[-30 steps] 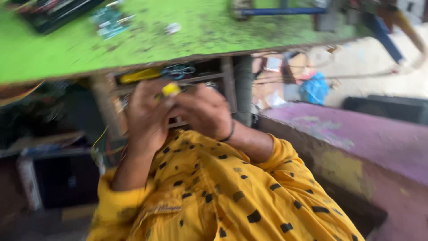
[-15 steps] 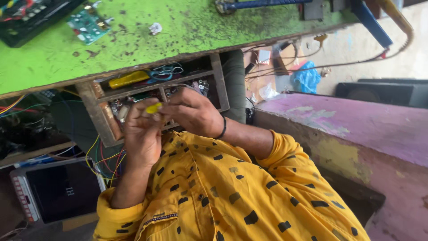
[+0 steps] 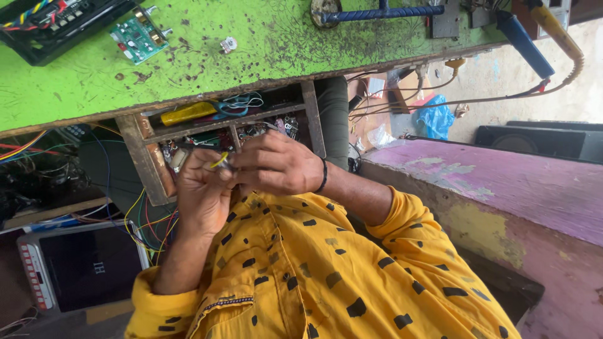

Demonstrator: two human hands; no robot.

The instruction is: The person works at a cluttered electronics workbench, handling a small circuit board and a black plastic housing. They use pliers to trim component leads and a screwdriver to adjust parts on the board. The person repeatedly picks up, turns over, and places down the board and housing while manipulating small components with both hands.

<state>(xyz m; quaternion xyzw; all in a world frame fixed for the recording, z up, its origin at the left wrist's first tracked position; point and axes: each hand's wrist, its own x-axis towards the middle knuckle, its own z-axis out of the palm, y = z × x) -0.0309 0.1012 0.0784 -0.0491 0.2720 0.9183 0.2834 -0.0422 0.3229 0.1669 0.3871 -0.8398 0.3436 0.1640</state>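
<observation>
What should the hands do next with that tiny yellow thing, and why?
Probably keep it steady and finish working on it before reaching away. The left hand and right hand meet around the small yellow piece just in front of the open drawer of parts, so letting go could drop it.

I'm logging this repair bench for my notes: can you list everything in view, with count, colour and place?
workbench: one, green, spattered top, across the upper frame
circuit board: one, green, on the bench at upper left
black tray: one, holding coloured wires, top left corner
drawer: one, wooden, open under the bench, full of small parts
blue bag: one, on the floor at right
ledge: one, purple, at right
small yellow part: one, pinched between both hands
left hand: one, holding the part
right hand: one, black wristband, fingers on the part
</observation>
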